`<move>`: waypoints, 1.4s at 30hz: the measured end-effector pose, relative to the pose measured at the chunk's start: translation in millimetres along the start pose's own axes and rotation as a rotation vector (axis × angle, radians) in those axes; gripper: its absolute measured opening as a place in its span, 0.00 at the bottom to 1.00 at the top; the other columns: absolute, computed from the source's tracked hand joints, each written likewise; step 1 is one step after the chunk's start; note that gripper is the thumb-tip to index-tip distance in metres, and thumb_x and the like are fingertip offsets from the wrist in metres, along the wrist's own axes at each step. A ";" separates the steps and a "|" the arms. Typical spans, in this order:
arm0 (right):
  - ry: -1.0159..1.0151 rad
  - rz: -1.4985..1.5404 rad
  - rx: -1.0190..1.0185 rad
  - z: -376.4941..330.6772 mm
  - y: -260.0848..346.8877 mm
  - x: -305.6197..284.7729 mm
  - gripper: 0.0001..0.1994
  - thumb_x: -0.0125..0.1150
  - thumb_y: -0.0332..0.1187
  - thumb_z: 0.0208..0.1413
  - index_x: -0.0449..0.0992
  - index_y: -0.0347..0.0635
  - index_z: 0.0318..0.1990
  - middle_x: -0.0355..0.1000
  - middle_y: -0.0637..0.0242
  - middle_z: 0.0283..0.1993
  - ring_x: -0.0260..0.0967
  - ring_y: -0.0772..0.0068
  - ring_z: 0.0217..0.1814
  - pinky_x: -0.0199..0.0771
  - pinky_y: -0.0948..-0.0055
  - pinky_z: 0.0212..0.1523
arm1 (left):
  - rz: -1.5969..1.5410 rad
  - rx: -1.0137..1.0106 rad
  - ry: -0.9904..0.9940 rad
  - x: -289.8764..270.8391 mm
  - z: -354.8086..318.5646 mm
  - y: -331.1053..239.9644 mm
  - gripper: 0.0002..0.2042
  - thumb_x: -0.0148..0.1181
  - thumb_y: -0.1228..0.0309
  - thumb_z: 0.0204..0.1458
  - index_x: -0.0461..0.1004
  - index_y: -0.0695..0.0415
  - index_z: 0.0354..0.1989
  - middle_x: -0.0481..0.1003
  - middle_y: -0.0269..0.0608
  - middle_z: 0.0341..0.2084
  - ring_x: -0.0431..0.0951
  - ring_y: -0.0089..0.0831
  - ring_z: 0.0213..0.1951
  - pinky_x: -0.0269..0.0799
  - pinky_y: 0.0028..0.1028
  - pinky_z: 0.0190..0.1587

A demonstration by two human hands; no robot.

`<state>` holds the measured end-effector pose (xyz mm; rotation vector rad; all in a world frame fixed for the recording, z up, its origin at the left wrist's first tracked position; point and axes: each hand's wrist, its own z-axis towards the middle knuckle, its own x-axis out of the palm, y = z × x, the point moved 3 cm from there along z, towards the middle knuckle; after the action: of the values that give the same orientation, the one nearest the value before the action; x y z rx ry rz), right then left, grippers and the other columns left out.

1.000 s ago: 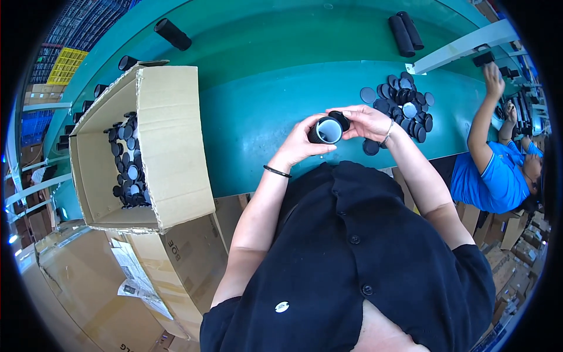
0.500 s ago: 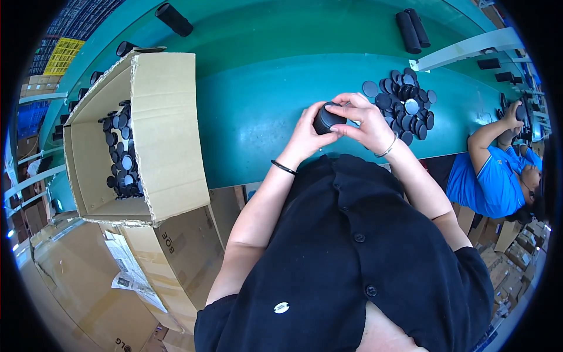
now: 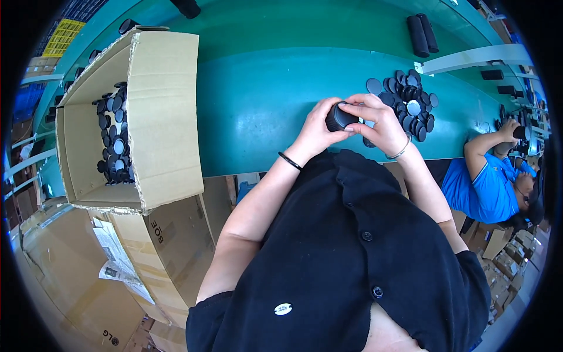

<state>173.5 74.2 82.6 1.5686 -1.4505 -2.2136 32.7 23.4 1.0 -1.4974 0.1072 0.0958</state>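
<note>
Above the near part of the green worktop, both my hands close round a short black cylinder (image 3: 340,117) with a fine-ridged side and a flat round top. My left hand (image 3: 317,127) wraps it from the left, thumb along the near side. From the right, my right hand (image 3: 382,122) grips its rim with thumb and fingers. A pale, shiny patch shows under the right fingers; I cannot make out what it is. Just beyond that hand lies a loose pile of black round discs (image 3: 406,94), one of them with a silvery face.
At the left stands an open cardboard box (image 3: 167,117) holding several black discs. Black cylinders (image 3: 417,36) lie on the green belt (image 3: 293,26) at the back. A white metal bar (image 3: 481,57) crosses at right. A co-worker in blue (image 3: 484,182) sits at far right.
Both hands and the cylinder appear slightly farther right, and the cylinder's ridged side now shows more plainly. The whole view has shifted a little. My grip stays on it.
</note>
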 end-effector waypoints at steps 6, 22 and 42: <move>-0.074 0.063 0.038 -6.9 -3.0 3.3 0.23 0.66 0.24 0.41 0.76 0.43 0.50 0.67 0.58 0.52 0.67 0.62 0.51 0.69 0.68 0.53 | 0.015 0.049 -0.064 2.8 -0.9 -2.5 0.31 0.71 0.67 0.31 0.66 0.60 0.47 0.71 0.48 0.44 0.72 0.46 0.46 0.68 0.38 0.50; -0.024 -0.101 -0.055 -1.4 4.6 0.5 0.21 0.67 0.26 0.41 0.77 0.44 0.48 0.68 0.58 0.49 0.67 0.58 0.51 0.70 0.65 0.53 | 0.134 0.063 -0.114 10.2 -4.1 -2.4 0.31 0.71 0.66 0.32 0.65 0.58 0.48 0.71 0.47 0.43 0.71 0.47 0.46 0.67 0.40 0.48; 0.084 -0.147 -0.053 0.8 7.3 -4.4 0.22 0.65 0.23 0.43 0.75 0.41 0.50 0.66 0.57 0.50 0.65 0.58 0.54 0.68 0.65 0.55 | 0.205 0.031 -0.032 11.7 -7.1 -5.1 0.30 0.66 0.63 0.41 0.62 0.59 0.53 0.67 0.50 0.48 0.67 0.47 0.51 0.63 0.40 0.53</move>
<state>171.8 73.0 90.9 1.7805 -1.2829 -2.2113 44.9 15.9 4.0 -1.4506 0.2357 0.2819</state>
